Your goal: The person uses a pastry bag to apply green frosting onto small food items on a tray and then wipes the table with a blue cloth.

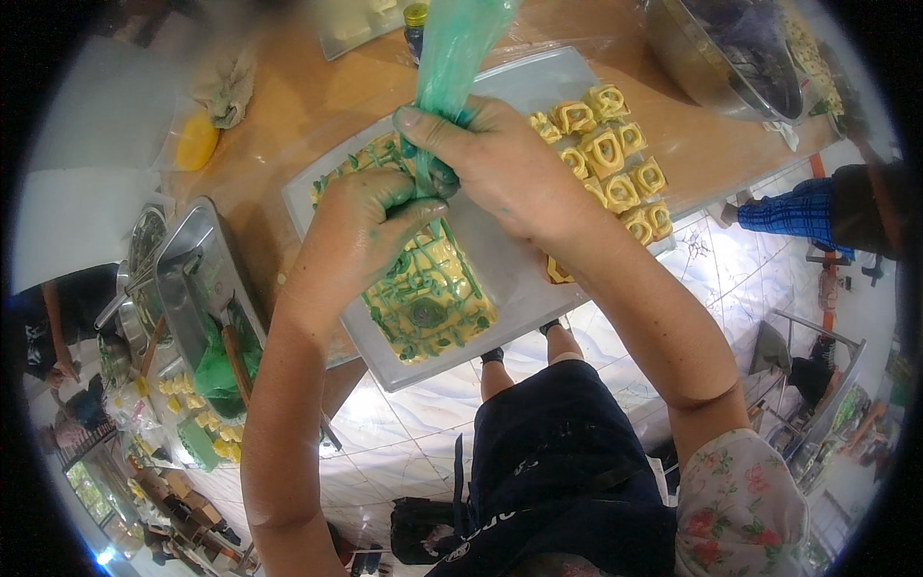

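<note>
Bag (466, 48) is being gripped high by the right hand (500, 159), pinched low by the left hand (370, 219). Cake (428, 288) is being borne on the tray (510, 245) beneath, long axis slanting far-left to near-right; left hand being nearer.

Brown tbl (274, 159) w/ grey tray (505, 264) ctr, metal bowl (687, 62) far R, yellow-lidded jar (414, 37) beyond tray.

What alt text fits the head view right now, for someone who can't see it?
The person's left hand and right hand grip a green plastic bag over a yellow slab patterned with green piping. The slab lies on a grey tray, left of rows of small yellow-topped pieces.
</note>
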A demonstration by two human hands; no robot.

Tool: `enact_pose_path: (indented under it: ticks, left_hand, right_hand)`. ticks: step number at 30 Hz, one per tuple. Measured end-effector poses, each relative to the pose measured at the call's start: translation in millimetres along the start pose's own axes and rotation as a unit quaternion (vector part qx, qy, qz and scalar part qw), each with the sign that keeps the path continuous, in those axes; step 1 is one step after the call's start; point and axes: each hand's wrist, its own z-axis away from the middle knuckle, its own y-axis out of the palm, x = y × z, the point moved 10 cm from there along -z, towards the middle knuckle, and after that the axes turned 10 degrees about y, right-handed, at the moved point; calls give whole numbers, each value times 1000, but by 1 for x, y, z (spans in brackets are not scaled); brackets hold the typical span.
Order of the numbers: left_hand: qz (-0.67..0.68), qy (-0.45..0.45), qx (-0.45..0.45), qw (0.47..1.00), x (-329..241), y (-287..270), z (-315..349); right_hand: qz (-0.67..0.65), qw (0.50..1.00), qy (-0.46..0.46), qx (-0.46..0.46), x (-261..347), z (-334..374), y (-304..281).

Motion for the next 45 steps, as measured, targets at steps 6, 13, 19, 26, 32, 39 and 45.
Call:
enact_pose_path:
  ticks: [6,13,19,26,32,39,45]
  left_hand:
    - [-6,-13,-9,1000,0,-2,1]
    - [-14,-17,-9,1000,-1,-3,1]
    - [-7,-10,-11,1000,0,-3,1]
    - [-1,6,-28,1000,2,-5,1]
    - [-32,9,-34,999,-1,-8,0]
    - [-21,9,-48,999,2,-9,0]
    - [-44,32,-53,997,-1,-10,-1]
  right_hand:
    - [20,1000,-8,-6,1,0,0]
    - [14,1000,-8,0,1,-1,1]
    - [4,1000,11,10,-5,-3,3]
    - [-24,999,-3,20,-4,-4,6]
    - [-8,1000,6,10,-4,-4,4]
    - [-3,1000,-10,9,1,-1,6]
    - [1,1000,-30,9,3,-2,6]
